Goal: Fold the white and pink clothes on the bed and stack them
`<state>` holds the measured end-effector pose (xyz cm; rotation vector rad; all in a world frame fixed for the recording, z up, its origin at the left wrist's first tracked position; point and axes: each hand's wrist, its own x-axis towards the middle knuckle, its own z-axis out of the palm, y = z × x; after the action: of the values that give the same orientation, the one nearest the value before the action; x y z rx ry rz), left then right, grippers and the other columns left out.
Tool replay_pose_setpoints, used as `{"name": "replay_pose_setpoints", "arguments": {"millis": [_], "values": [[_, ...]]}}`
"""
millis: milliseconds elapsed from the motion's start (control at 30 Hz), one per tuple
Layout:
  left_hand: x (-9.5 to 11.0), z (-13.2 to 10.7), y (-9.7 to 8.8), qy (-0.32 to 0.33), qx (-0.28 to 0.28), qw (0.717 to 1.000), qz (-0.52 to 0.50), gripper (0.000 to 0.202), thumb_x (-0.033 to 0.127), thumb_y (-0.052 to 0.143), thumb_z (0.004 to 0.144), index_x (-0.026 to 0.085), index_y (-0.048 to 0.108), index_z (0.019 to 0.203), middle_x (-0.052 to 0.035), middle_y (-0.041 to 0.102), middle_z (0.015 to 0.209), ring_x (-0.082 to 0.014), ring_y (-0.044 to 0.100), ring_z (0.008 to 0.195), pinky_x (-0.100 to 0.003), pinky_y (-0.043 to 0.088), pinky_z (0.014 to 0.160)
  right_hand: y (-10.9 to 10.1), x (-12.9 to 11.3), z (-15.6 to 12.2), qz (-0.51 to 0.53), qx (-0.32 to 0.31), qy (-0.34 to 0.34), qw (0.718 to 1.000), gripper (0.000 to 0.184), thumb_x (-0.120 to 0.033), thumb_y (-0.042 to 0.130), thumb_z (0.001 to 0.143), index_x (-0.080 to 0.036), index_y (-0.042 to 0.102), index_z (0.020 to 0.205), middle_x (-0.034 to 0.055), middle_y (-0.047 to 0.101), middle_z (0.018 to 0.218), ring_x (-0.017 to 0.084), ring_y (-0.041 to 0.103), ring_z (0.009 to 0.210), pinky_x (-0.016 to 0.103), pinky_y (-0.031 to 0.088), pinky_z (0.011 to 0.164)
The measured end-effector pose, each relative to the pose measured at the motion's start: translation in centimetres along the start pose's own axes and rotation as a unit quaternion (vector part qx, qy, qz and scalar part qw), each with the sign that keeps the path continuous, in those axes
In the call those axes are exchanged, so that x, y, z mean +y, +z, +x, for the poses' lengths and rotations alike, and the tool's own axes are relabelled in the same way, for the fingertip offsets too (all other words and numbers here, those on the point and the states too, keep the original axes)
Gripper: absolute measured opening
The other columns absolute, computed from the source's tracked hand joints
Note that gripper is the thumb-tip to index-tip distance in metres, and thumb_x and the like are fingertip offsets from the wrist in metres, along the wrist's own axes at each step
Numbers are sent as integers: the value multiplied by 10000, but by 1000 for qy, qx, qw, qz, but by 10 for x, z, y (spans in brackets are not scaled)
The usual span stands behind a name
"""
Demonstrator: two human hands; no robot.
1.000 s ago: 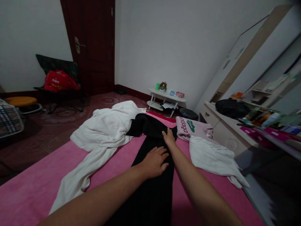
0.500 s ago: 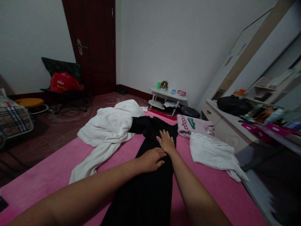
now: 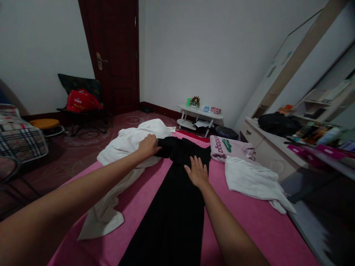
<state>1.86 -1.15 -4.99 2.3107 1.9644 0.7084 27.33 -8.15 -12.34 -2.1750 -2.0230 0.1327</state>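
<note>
A long black garment point(image 3: 177, 195) lies lengthwise over the pink bed cover point(image 3: 249, 221); whether it is a dress or trousers, I cannot tell. My left hand point(image 3: 149, 145) is closed on the short piece that sticks out at its upper left, and the fingertips are partly hidden. Flat on the garment's upper right part rests my right hand point(image 3: 197, 171), fingers spread. A crumpled white garment point(image 3: 124, 142) sits beside and under my left forearm, one sleeve trailing toward me.
To the right lie a folded pink shirt point(image 3: 222, 147) with lettering and a folded white garment point(image 3: 249, 177). A cluttered dresser point(image 3: 269, 144) borders that side. Beyond the bed stand a small white table point(image 3: 191, 109) and a chair with a red bag point(image 3: 83, 101).
My left hand has moved from beside my right hand, forward and left, onto the garment's side piece. My right hand stays on the black cloth. The view has shifted slightly left.
</note>
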Motion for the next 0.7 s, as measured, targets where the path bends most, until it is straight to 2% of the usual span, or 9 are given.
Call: {"name": "replay_pose_setpoints", "arguments": {"millis": [67,167,233,300,400,500,567,633,700], "values": [[2,7,5,-24,-29,998,-47,311,349,687,672,171,589,907,-127,629,1037,-310,571,1045,-363,438,848,-1,0,-1,2,-1,-1,1000,695,-566,244,942,-171,202,1512,83,125,1587,271,48,1457,533,109,1134],[6,18,7,-43,-35,991,-119,178,281,688,607,183,556,676,-70,643,803,-291,604,923,-336,437,774,-1,1,-2,4,12,-6,1000,693,-565,256,940,-168,220,1507,90,142,1584,273,61,1456,527,110,1135],[7,27,2,-44,-24,985,-167,185,302,659,622,184,517,608,-33,594,670,-243,606,800,-293,432,689,-1,1,-4,8,18,-9,1000,687,-563,263,940,-169,235,1503,91,154,1582,274,69,1455,525,109,1135],[5,36,-8,-55,4,972,-227,200,353,587,687,185,497,628,-9,541,615,-194,579,694,-258,414,606,-2,1,-5,12,18,-9,1000,684,-561,263,941,-169,242,1500,89,162,1580,271,71,1455,521,107,1136],[2,49,-36,-88,79,942,-315,192,371,463,757,186,451,707,12,478,620,-142,520,603,-225,386,535,-4,1,-7,20,22,-8,1000,682,-565,259,942,-168,255,1496,85,181,1576,263,76,1455,507,108,1139],[6,52,-73,-81,175,859,-475,195,356,509,699,190,406,696,33,426,616,-103,460,548,-196,371,507,-3,3,-7,32,34,-8,999,678,-583,256,939,-188,272,1490,68,196,1574,258,92,1453,498,110,1142],[18,42,-99,-44,195,809,-552,226,347,562,662,184,407,686,38,420,616,-88,450,541,-182,381,516,-1,4,-7,44,42,-9,998,672,-592,251,938,-205,285,1486,56,210,1571,253,107,1451,494,113,1143],[35,21,-121,-7,173,811,-558,235,346,585,668,174,428,699,36,427,628,-86,474,562,-181,408,546,1,6,-7,56,53,-10,997,651,-583,242,944,-217,300,1480,47,230,1566,244,125,1448,485,121,1145],[56,-11,-137,27,139,833,-535,226,354,580,698,163,460,720,29,440,643,-97,514,592,-192,431,570,2,8,-7,68,61,-6,996,619,-556,236,955,-222,325,1469,40,254,1558,238,147,1444,475,133,1146]]}}
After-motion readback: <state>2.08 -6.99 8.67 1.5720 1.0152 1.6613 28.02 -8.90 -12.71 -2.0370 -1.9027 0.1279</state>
